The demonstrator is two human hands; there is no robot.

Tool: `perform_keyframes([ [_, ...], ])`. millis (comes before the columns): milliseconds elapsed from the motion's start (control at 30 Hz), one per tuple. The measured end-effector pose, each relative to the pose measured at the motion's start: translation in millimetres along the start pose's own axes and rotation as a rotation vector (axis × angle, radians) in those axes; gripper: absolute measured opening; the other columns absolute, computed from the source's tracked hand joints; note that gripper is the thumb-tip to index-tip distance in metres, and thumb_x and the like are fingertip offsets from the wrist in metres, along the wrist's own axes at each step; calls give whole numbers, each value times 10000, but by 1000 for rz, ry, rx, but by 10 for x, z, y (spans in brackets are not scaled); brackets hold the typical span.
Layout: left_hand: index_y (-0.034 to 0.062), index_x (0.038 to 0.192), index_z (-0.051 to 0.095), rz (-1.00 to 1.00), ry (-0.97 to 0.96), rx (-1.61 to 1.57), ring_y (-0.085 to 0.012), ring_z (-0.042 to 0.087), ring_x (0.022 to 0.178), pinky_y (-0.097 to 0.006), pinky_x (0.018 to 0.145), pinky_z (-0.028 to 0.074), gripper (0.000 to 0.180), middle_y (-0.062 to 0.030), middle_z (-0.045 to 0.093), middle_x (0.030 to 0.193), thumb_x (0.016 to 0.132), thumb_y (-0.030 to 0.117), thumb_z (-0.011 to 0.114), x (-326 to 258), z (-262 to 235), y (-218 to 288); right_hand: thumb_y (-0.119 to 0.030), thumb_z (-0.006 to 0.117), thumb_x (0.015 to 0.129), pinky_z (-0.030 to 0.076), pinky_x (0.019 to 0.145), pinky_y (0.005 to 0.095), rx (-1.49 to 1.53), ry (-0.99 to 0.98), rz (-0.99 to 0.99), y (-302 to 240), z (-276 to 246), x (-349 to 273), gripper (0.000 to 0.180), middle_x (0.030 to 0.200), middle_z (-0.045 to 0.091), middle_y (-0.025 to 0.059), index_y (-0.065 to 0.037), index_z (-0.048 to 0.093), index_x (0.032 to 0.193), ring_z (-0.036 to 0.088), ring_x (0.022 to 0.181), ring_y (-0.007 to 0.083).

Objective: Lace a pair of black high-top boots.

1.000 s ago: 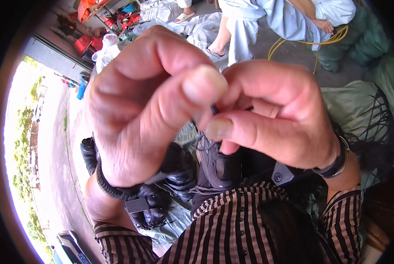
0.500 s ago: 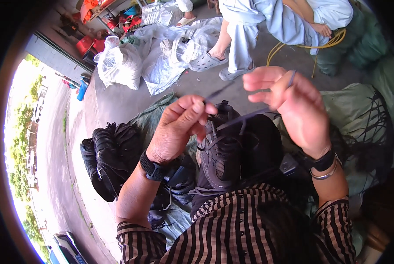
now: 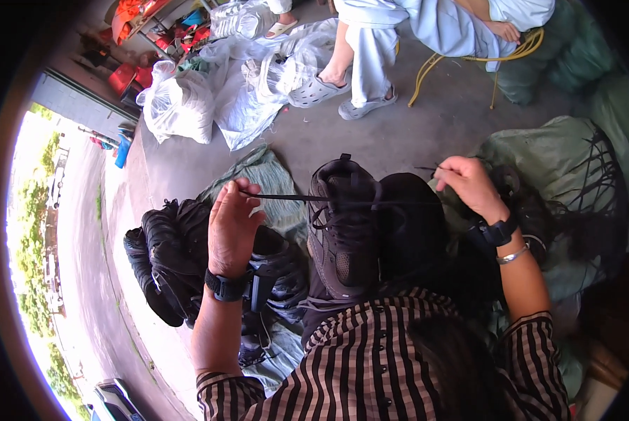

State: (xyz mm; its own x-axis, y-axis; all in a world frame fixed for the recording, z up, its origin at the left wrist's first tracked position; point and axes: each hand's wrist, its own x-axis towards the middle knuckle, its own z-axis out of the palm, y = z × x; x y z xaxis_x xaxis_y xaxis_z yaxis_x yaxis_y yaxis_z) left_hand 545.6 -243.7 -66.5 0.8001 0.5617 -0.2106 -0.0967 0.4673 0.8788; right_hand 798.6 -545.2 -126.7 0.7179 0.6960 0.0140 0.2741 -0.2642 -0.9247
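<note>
A dark grey-brown sneaker (image 3: 344,242) rests on my lap, its opening away from me and its toe toward my body. Crossed laces run over its tongue. A dark shoelace (image 3: 286,198) stretches tight and nearly level over the shoe's opening. At its left end my left hand (image 3: 231,228) is closed, pinching the lace between thumb and fingers. Off to the right of the shoe, my right hand (image 3: 471,186) is closed in a pinch on the lace, and a short lace tip pokes out past its fingers.
Several black shoes (image 3: 167,259) are heaped to my left. At right a green sack (image 3: 560,147) bears loose dark laces (image 3: 598,189). Ahead, a seated person in pale clothes wears grey clogs (image 3: 319,91), beside white plastic bags (image 3: 181,105). A yellow-framed stool (image 3: 532,49) stands far right.
My hands have drawn apart, left hand leftward and right hand rightward and lower. The lace, slanting between them before, now lies taut and level across the shoe.
</note>
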Motion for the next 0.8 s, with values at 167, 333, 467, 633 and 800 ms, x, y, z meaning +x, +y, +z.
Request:
perform_keyframes([
  [167,135,1014,566,123,36,-120,-70,543,808,-255,709,439,159,14,603,941,959,270,502,-3,-228,90,-59,553,875,464,504,233,169,61,-1,-187,478,56,189,695,659,72,9,638,1030,570,524,91],
  [333,112,1023,572,204,152,-194,-126,583,841,-318,828,471,168,-1,615,912,970,239,476,12,-558,292,-20,562,849,483,536,254,236,-157,78,-304,686,-109,45,653,627,80,21,548,838,599,541,131],
  [467,79,1042,565,287,270,-113,-118,552,725,-317,787,473,185,23,540,726,973,223,473,10,-501,319,-13,585,843,459,548,242,112,-93,-80,-170,764,-128,40,680,609,44,13,554,838,595,607,97],
  [633,48,1054,565,130,106,-56,-36,308,505,-189,441,252,222,62,366,622,959,241,509,29,-496,145,-55,617,818,459,556,294,-3,-102,-78,-144,816,-84,71,661,610,86,-3,570,808,602,593,180],
  [800,46,988,586,123,116,418,-8,305,465,-180,408,231,169,68,439,623,957,192,508,-36,58,-198,-91,643,789,460,576,359,-42,-82,-119,-179,854,-133,100,648,604,131,-13,580,793,600,603,294],
])
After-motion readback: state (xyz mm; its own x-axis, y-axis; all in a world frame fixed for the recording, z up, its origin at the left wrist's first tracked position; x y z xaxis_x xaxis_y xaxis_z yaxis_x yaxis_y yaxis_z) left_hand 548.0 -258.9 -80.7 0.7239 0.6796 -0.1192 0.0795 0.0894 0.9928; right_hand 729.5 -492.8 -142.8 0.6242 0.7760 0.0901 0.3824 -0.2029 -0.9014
